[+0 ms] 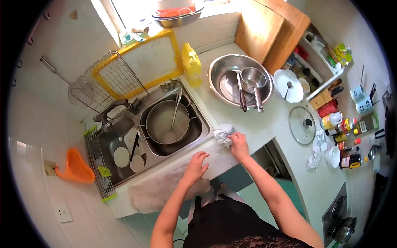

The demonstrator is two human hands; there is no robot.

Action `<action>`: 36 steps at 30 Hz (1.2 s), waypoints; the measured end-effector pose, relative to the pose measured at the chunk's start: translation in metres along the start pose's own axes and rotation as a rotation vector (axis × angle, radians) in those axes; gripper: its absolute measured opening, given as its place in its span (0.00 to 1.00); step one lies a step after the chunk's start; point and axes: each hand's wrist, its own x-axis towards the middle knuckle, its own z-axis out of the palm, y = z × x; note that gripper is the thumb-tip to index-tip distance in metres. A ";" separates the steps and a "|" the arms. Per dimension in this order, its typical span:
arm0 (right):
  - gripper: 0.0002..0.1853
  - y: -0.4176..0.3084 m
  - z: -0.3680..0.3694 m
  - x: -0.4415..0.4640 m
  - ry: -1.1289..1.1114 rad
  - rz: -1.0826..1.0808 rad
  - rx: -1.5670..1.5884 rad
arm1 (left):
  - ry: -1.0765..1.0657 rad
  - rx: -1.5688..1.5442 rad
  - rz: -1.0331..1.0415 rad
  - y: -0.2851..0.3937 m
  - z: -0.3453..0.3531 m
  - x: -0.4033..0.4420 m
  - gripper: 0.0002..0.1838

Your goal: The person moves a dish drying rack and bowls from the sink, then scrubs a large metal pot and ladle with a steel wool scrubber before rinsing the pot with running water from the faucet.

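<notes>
My right hand (239,147) is closed on the edge of a crumpled white cloth (224,134), which lies on the counter right of the sink. My left hand (195,167) is held over the counter's front edge, fingers apart, with nothing in it. Close to it, a pale towel (165,194) hangs over the front edge. In the right basin of the sink (205,131) sits a large two-handled steel pot (157,124) with a ladle (177,109) in it and cloudy liquid inside. The left basin holds small white dishes (121,157) and a black-handled knife (135,146).
A steel basin (219,95) with a small saucepan (253,79) stands behind the cloth. A yellow bottle (191,66) is behind the sink. To the right are a glass lid (302,125), several sauce bottles and a stove (334,211). An orange scoop-shaped thing (76,167) hangs at left.
</notes>
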 end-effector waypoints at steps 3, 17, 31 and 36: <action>0.22 0.019 -0.014 0.031 -0.349 -0.183 -0.078 | 0.037 0.029 0.038 -0.011 -0.015 0.044 0.20; 0.16 0.053 -0.002 0.140 0.476 0.822 1.455 | 0.487 -1.093 -0.203 -0.036 -0.060 0.331 0.35; 0.13 0.090 -0.033 0.171 0.191 0.799 1.408 | 0.531 -0.938 -0.209 -0.027 -0.041 0.375 0.36; 0.12 0.026 -0.075 0.156 -0.424 0.860 1.372 | 0.494 -0.850 -0.390 -0.018 -0.041 0.313 0.36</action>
